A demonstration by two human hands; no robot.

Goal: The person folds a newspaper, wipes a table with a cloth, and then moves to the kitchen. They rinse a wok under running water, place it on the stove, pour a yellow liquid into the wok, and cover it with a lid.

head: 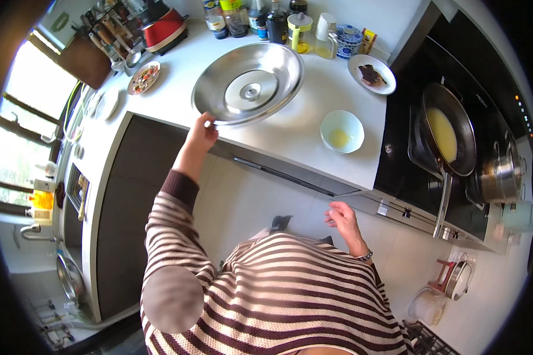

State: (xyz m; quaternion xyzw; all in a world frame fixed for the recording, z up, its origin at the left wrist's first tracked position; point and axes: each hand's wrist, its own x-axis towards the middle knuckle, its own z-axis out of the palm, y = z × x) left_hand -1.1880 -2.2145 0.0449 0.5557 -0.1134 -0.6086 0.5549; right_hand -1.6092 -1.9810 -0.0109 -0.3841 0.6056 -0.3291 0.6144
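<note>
My left hand [202, 135] grips the near rim of a wide stainless steel pan lid [208, 91], which has a round centre panel and a knob. The lid is tilted over the counter; whether its far side touches the surface I cannot tell. Held low before the striped sweater, my right hand [343, 222] is empty, its fingers loosely bent and apart. A pale bowl [354, 122] with a little yellow liquid stands near the counter's front edge. On the black hob, a dark frying pan [462, 128] contains a pale yellow layer [442, 133].
A plate of dark food [357, 82] sits beside the hob [395, 142]. Sauce bottles [276, 26] and an oil jug [298, 35] line the wall. A plate of chopped food [145, 79] lies left of the lid. A steel pot [499, 177] stands right of the pan, whose handle overhangs the front.
</note>
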